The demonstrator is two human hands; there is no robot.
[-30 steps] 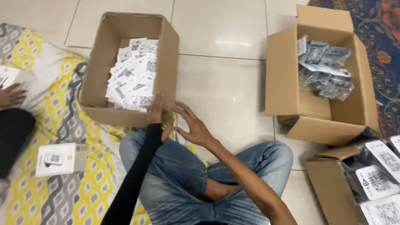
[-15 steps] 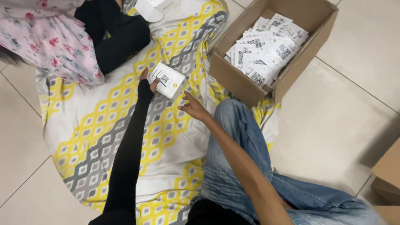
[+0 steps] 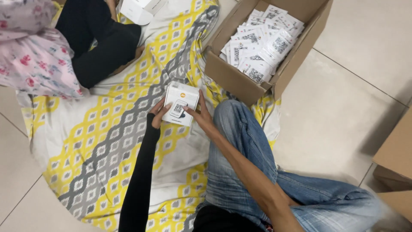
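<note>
Box [image 3: 182,103], small and white with a picture of a device printed on its top face, sits between our two hands just above the patterned blanket [image 3: 107,141]. We see our left hand [image 3: 159,115], its arm in a black sleeve, curled against the box's left edge with the fingers bent around the lower corner. Our right hand [image 3: 201,117], on a bare arm, presses on the right edge, with the thumb lying across the lower part of the top face and the other fingers spread behind the side. Both hands are partly closed on the box, neither fully clenched, and we cannot tell whether its underside touches the blanket or hangs a little above it. We sit cross-legged in blue jeans [image 3: 257,172], the right knee near the box. Past that knee an open cardboard carton [image 3: 240,81] stands partly on the blanket and partly on the tiled floor [image 3: 343,107], filled with flat white packets [image 3: 259,45] bearing square black codes. At upper left another person [image 3: 56,47] sits on the blanket in a pink flowered garment and black sleeves, with another white box [image 3: 139,10] just beyond them. More cardboard [image 3: 395,159] shows at the right edge
</note>
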